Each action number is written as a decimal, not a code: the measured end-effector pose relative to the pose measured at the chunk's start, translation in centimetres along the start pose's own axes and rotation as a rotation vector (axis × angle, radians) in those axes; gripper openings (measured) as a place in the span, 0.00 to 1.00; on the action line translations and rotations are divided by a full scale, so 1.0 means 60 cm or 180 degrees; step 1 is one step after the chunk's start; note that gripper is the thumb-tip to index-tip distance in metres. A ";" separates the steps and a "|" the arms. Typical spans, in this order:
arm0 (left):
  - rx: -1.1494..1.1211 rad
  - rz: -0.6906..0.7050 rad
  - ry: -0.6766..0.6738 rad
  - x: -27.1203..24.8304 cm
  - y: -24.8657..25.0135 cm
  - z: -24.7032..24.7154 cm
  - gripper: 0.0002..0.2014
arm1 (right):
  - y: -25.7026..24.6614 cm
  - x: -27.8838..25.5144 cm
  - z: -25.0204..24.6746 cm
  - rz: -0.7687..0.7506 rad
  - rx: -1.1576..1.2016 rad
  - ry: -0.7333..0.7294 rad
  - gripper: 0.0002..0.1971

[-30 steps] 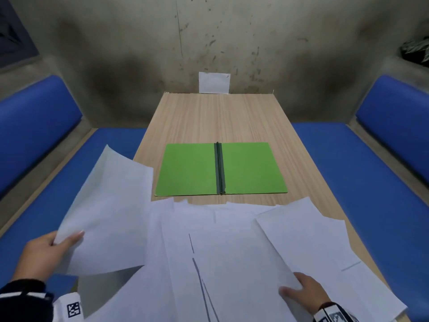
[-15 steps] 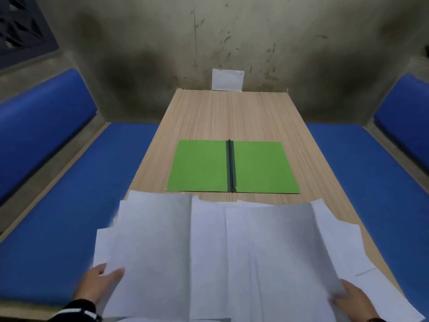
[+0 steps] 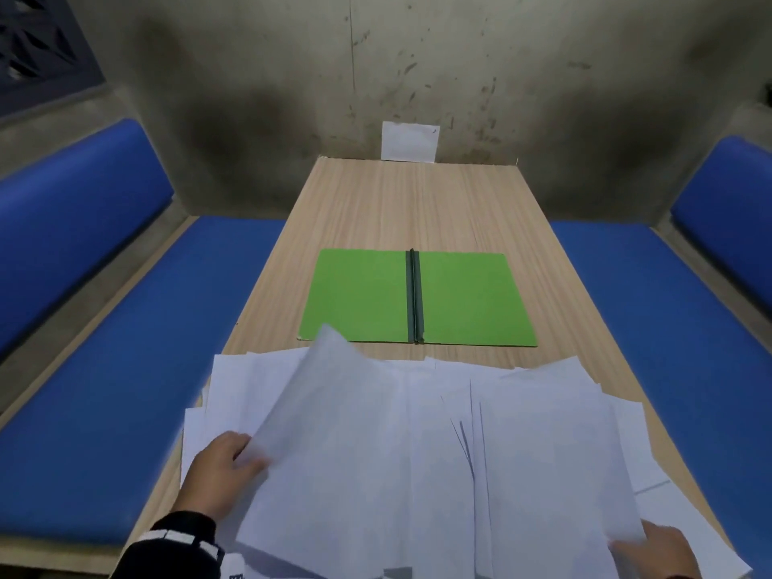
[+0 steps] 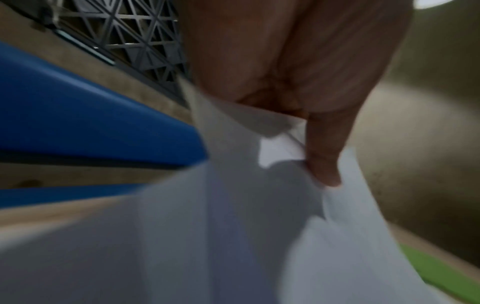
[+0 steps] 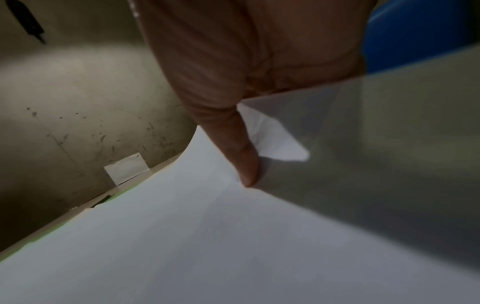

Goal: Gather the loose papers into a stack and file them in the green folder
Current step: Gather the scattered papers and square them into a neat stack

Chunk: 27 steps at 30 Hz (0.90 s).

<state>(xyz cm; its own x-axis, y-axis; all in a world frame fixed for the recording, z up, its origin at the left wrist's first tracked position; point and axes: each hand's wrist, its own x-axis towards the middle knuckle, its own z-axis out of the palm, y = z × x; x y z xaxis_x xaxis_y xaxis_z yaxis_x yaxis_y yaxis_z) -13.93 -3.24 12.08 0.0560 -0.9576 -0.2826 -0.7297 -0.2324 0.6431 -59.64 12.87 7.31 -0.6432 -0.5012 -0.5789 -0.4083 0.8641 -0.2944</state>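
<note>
Several loose white papers [image 3: 417,445] lie overlapped across the near end of the wooden table [image 3: 417,202]. Beyond them the green folder [image 3: 417,297] lies spread flat, its dark spine in the middle. My left hand [image 3: 221,470] pinches the left edge of a lifted sheet [image 3: 317,394] whose far corner curls up over the folder's near edge; in the left wrist view the thumb [image 4: 324,164] presses on the papers [image 4: 233,236]. My right hand [image 3: 656,549] grips the right edge of the pile at the bottom right, its thumb [image 5: 241,160] on top of a sheet [image 5: 182,236].
Blue padded benches [image 3: 125,369] run along both sides of the table. A stained concrete wall closes the far end, with a small white card [image 3: 409,147] leaning against it. Bare wood lies beyond the folder.
My left hand has brought its sheet in from over the left bench onto the pile and moved inward. The papers are pulled closer together, and my right hand has slid to the pile's right edge.
</note>
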 end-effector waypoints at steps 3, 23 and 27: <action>-0.0589 0.0304 -0.0217 -0.008 0.045 -0.019 0.02 | 0.003 0.019 0.018 -0.0002 0.0469 -0.0086 0.23; -0.0701 -0.0586 -0.1111 0.039 0.017 0.150 0.18 | -0.090 -0.020 0.085 -0.0458 0.1183 -0.0612 0.23; -0.1034 -0.0472 -0.1478 0.024 0.030 0.179 0.21 | -0.109 -0.030 0.110 -0.0515 0.1376 -0.0845 0.33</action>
<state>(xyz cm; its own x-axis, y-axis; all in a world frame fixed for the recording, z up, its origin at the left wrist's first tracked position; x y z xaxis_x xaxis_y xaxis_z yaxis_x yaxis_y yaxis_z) -22.48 -3.24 5.21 -0.2163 -0.7530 -0.6215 -0.4863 -0.4688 0.7374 -51.55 8.40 5.27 -0.3851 -0.6490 -0.6561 -0.1486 0.7453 -0.6500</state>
